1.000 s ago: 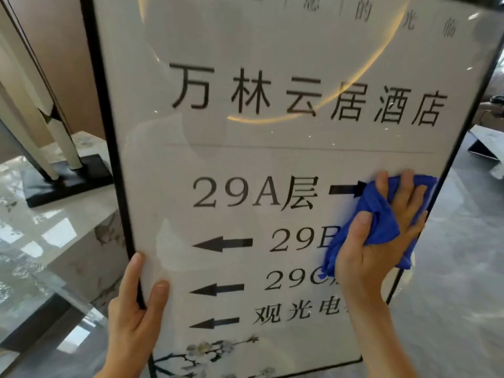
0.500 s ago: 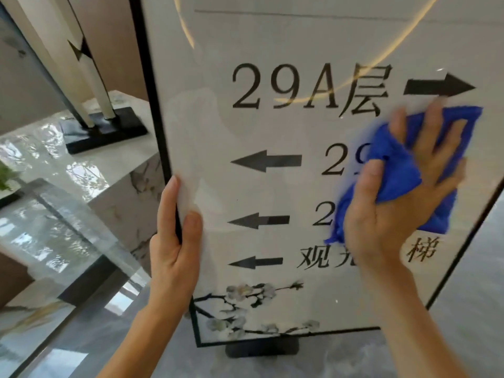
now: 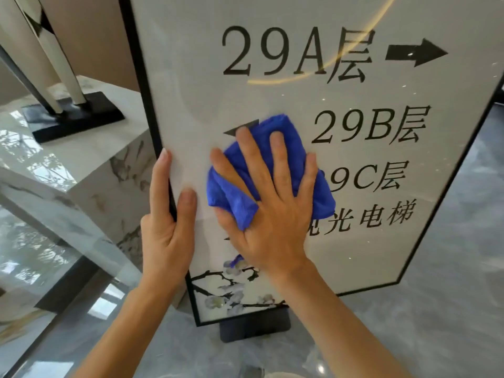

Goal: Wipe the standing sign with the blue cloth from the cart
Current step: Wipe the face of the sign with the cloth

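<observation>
- standing sign (image 3: 341,241) upright on floor (image 3: 409,336), base (image 3: 255,327) under its lower edge
- left hand (image 3: 166,227) on sign's left frame edge, thumb in front
- right hand (image 3: 268,214) flat on cloth (image 3: 234,197), cloth against sign face, just right of left hand
- stone ledge (image 3: 81,159) left of sign, sculpture base (image 3: 73,115) on it

The grey polished floor (image 3: 409,323) carries the standing sign (image 3: 272,91) on what seems a dark base (image 3: 253,327).
</observation>
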`<state>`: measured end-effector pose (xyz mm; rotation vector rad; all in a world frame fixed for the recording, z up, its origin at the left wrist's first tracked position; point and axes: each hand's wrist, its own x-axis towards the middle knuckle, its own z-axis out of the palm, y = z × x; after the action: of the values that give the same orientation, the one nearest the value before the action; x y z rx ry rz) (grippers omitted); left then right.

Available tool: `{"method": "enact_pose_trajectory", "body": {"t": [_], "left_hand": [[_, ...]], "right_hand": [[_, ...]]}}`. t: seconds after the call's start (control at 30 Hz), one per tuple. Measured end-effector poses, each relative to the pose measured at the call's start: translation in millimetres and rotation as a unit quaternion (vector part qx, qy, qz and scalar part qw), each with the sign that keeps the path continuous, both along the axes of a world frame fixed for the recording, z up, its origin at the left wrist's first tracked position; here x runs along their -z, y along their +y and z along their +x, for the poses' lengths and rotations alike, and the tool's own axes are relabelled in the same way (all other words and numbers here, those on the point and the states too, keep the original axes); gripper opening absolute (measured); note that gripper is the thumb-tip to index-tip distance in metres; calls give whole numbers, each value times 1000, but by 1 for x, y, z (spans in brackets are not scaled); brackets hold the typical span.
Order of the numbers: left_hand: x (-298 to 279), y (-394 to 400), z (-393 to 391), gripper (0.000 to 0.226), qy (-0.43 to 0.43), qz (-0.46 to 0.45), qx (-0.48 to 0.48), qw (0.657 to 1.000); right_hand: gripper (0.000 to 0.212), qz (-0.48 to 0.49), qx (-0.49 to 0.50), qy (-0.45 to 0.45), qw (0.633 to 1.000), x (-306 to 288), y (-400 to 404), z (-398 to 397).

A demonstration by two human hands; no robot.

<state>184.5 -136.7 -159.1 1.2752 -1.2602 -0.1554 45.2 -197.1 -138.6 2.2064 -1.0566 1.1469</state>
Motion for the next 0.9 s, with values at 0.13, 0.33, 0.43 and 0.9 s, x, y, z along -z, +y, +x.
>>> {"method": "enact_pose_trajectory", "body": {"t": [0.13,0.33,0.43,0.9], "left_hand": [[1,-7,1,50,-19,-26,13,999],[7,-11,3,53,-22,-61,37,997],[10,-10,3,54,-22,-66,45,997],[32,5,-11,52,38,-59,36,997]], "right_hand": [[58,-1,-14,10,1000,27,-16,-59],[53,51,9,-69,996,37,-46,-155],[50,61,34,-151,986,31,-62,-187],[43,63,66,-356,930,56,-39,-132]]}}
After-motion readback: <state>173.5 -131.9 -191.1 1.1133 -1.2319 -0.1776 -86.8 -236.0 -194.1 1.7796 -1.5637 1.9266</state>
